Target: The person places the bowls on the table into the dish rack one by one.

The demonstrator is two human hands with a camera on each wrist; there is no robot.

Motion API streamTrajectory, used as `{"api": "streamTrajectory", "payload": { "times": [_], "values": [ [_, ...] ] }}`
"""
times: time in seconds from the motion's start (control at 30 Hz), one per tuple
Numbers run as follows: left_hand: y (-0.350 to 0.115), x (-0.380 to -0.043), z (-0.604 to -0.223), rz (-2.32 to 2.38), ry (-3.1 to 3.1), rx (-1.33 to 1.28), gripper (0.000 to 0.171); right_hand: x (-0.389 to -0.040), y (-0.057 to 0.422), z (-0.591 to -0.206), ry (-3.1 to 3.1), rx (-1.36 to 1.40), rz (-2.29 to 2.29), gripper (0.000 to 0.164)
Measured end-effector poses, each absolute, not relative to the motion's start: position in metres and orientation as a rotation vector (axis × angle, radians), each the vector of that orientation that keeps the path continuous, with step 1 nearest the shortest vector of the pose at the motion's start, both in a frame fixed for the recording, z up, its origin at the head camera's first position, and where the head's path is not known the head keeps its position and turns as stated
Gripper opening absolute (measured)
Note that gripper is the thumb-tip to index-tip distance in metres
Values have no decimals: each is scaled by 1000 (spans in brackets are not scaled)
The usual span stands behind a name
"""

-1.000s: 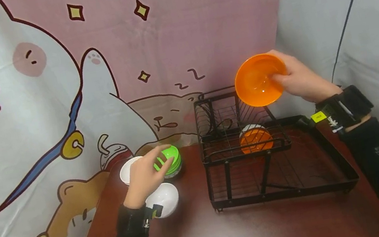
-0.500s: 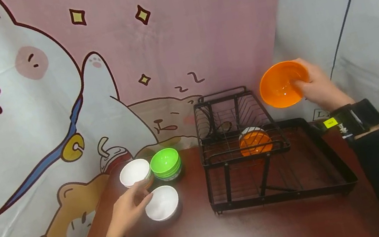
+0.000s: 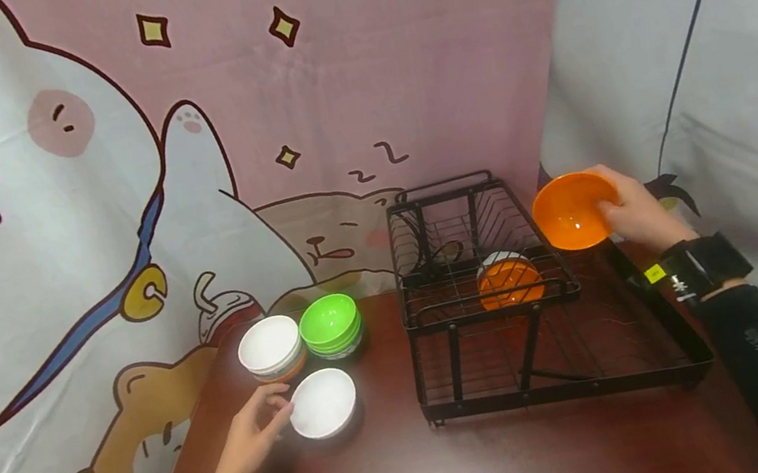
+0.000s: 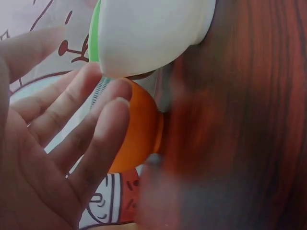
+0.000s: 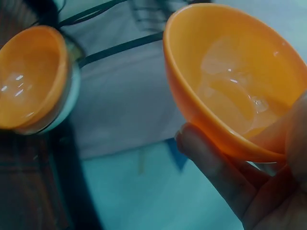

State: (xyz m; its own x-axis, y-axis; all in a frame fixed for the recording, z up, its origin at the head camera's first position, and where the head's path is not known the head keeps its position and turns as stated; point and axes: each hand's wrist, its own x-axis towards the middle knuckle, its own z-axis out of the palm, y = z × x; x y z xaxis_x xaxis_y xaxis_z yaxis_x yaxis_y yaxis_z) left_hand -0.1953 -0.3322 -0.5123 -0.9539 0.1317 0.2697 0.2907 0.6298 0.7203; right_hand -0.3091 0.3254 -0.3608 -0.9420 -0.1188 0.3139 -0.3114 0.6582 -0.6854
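My right hand [image 3: 641,211] holds an orange bowl [image 3: 576,212] by its side, tilted with its inside toward me, above the right part of the dish rack [image 3: 566,388]. In the right wrist view the thumb lies inside this bowl [image 5: 230,72] and the fingers support it from outside. My left hand [image 3: 250,437], fingers loosely bent, is at the left edge of a white bowl [image 3: 323,404] on the table. Its fingertips [image 4: 117,110] come close to that bowl's rim in the left wrist view, with nothing gripped.
Behind the white bowl stand a stack topped by a white bowl [image 3: 270,344] and a stack of green bowls [image 3: 330,325]. Another orange bowl [image 3: 511,283], with a white one behind it, sits in the black two-level rack. A printed cloth [image 3: 323,94] hangs behind the table.
My right hand has carried the orange bowl rightward, then lowered it beside the rack's upper level. My left hand has drawn back from the green bowls to the white bowl's left edge.
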Motion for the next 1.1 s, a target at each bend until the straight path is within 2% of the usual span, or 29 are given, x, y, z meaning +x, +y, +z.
{"api": "streamTrajectory", "payload": {
  "times": [0.2, 0.47, 0.83, 1.1],
  "values": [
    [-334, -193, -526, -1361, -2622, -291, 25, -313, 328, -395, -2687, 328, 1201, 49],
    [-333, -191, -538, -1480, -2552, -261, 27, -317, 327, -421, -2678, 433, 1075, 49],
    [-339, -190, -549, -1552, -2500, -235, 27, -313, 313, -429, -2690, 534, 1107, 49],
    [-337, -190, -552, -1729, -2559, -12, 29, -322, 292, -425, -2622, 647, 1170, 52]
  ]
}}
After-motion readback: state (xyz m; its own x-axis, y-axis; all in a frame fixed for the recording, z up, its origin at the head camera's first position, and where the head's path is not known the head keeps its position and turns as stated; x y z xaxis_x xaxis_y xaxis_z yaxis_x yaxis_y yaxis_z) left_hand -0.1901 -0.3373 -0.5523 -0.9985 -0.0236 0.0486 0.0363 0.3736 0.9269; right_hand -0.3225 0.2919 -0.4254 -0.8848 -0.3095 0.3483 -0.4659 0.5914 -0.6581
